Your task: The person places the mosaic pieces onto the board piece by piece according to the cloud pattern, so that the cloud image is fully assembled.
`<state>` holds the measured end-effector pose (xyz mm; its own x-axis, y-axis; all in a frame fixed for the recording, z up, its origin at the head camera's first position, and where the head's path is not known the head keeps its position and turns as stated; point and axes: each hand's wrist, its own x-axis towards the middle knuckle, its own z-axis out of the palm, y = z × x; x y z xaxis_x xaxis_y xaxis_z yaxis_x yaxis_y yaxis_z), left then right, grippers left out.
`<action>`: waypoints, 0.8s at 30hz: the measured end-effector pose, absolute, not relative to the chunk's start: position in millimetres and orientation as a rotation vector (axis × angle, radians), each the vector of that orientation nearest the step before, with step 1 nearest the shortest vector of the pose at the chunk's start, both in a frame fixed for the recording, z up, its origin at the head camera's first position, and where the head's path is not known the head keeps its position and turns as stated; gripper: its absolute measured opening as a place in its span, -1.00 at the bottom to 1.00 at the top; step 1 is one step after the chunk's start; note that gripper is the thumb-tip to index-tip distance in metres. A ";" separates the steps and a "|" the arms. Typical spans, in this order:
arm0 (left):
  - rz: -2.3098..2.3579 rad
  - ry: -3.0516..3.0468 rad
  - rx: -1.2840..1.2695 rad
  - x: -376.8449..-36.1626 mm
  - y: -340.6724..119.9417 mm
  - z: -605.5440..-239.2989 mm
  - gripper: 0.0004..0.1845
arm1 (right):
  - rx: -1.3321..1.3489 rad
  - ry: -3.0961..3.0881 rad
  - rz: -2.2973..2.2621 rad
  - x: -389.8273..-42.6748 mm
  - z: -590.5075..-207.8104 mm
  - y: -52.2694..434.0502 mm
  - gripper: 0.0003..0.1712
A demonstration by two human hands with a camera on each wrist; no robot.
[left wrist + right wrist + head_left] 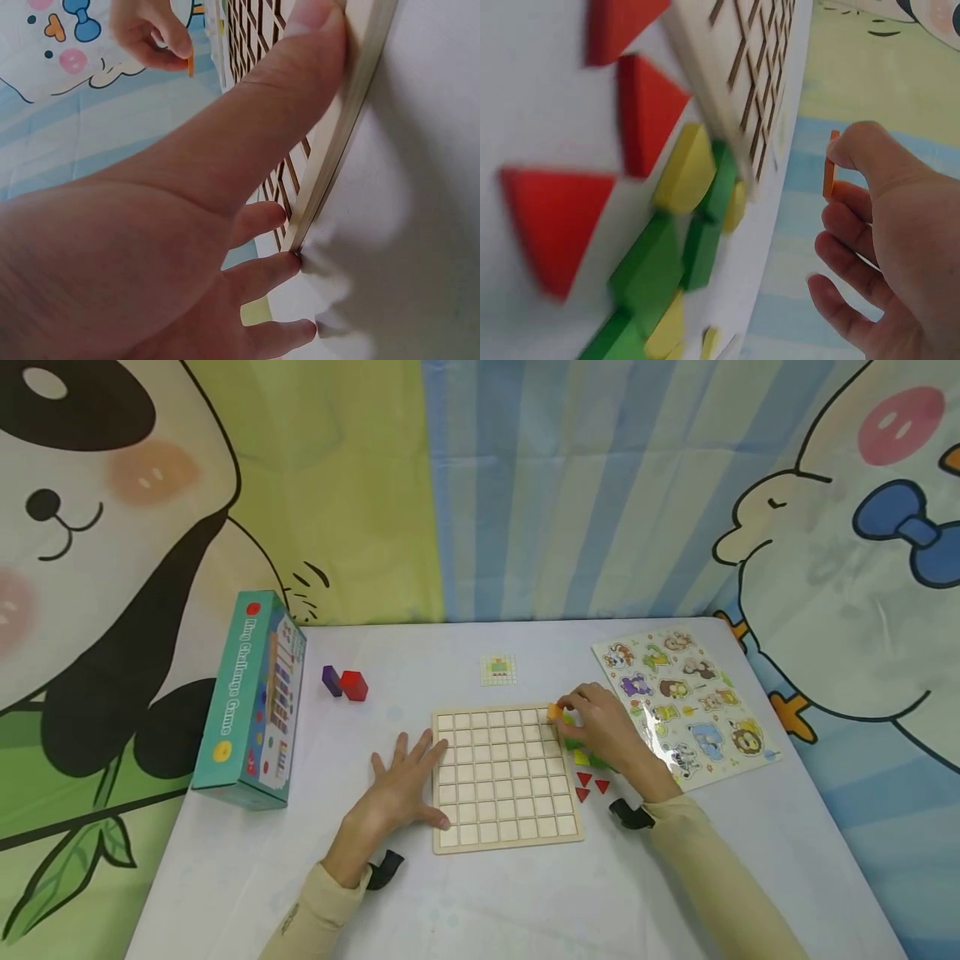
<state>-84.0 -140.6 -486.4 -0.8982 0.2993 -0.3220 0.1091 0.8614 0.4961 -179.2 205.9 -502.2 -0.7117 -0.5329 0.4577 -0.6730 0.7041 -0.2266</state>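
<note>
Thin orange tile above top-right corner of flat wooden grid board.

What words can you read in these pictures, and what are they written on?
"Ring Challenge Game", as best it reads, runs along the side of the teal box standing left on the table.
The small card above the wooden grid board shows only a picture; any print is too small to read.
The animal puzzle sheet shows pictures, no readable words.
Nothing else carries text.

2 bare hands, long cream sleeves to the wrists, small black wrist straps at both cuffs
</note>
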 end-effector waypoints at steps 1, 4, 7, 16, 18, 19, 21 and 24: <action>0.670 2.640 0.303 -84.3 -140.1 -486.7 0.34 | 0.976 -2.552 0.545 -180.1 -501.3 201.0 -0.72; 0.671 2.632 0.304 -85.5 -139.0 -488.1 0.34 | 1.056 -2.556 0.563 -181.8 -500.5 186.8 -0.72; 0.680 2.624 0.305 -86.1 -138.7 -489.1 0.34 | 1.112 -2.571 0.584 -182.3 -500.6 172.7 -0.72; 0.707 2.617 0.302 -86.9 -137.2 -489.5 0.34 | 1.228 -2.604 0.569 -182.7 -509.6 140.5 -0.75; 0.699 2.620 0.302 -86.9 -136.8 -489.6 0.34 | 1.231 -2.630 0.549 -182.3 -511.2 137.7 -0.76; 0.694 2.621 0.301 -87.0 -136.7 -489.3 0.34 | 1.230 -2.646 0.541 -182.0 -511.7 137.0 -0.77; 0.690 2.624 0.300 -87.1 -136.7 -489.4 0.34 | 1.229 -2.673 0.531 -181.3 -512.2 136.2 -0.78; 0.690 2.626 0.300 -86.9 -136.9 -489.0 0.34 | 1.225 -2.701 0.524 -180.4 -512.4 135.9 -0.78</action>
